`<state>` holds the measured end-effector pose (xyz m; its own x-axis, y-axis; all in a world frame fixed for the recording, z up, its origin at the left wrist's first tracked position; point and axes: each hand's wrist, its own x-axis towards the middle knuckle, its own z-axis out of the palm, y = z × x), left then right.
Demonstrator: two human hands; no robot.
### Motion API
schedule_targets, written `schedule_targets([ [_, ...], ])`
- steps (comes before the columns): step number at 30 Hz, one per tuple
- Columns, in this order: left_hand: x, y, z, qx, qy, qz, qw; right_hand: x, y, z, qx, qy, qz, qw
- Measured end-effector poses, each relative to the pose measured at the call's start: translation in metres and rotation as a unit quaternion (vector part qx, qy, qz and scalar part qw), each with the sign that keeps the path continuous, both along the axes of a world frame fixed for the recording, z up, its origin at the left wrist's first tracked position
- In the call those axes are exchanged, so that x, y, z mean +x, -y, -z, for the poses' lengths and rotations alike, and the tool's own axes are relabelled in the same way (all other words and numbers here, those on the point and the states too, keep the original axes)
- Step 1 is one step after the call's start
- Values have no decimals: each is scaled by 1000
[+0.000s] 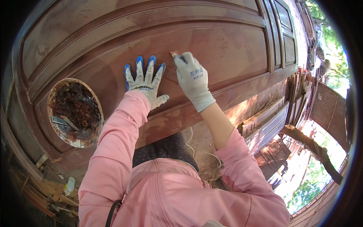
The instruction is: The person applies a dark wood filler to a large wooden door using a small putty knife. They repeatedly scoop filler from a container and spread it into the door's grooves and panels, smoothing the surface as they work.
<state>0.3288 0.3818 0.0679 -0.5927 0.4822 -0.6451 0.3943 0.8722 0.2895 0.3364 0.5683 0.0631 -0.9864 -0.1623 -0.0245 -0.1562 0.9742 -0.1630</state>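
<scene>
Working over door [227,49]: two gloved hands [143,85] [192,77], one held tool [174,54], one tub [81,142].

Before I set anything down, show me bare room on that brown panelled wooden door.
Bare: the brown wooden door between the white-gloved right hand and the raised moulding rightward; a narrower patch between the blue-fingertipped gloved left hand and round crusted bowl. Crowded: beneath bowl and hands.

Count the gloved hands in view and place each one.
2. The left hand lies spread on the brown wooden panel, right of the round tub; the right hand, farther right, is curled around a small object over that panel. No others show.
</scene>
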Motion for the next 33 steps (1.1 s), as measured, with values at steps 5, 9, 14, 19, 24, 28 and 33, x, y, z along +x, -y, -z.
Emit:
schedule_targets([
  [5, 0, 2, -5, -13, 9, -4, 1000, 4, 0, -6, -14, -36, -29, 999],
  [9, -2, 0, -6, -10, 17, -1, 1000, -3, -6, -1, -32, -37, 3, 999],
  [14, 0, 3, 1, 4, 2, 0, 1000, 1, -4, 1, 40, 5, -53, 998],
  [19, 1, 3, 3, 3, 8, -1, 1000, -3, -10, -11, -31, 7, -10, 999],
  [24, -1, 2, 0, 6, 16, 4, 1000, -4, -11, -4, -23, -22, 21, 999],
  [28, 1, 5, 3, 8, 13, 0, 1000, 6, -10, -6, -46, -6, -8, 999],
  [33, 0, 2, 3, 19, 25, 1, 1000, -43, -15, -15, -218, -59, 72, 972],
])
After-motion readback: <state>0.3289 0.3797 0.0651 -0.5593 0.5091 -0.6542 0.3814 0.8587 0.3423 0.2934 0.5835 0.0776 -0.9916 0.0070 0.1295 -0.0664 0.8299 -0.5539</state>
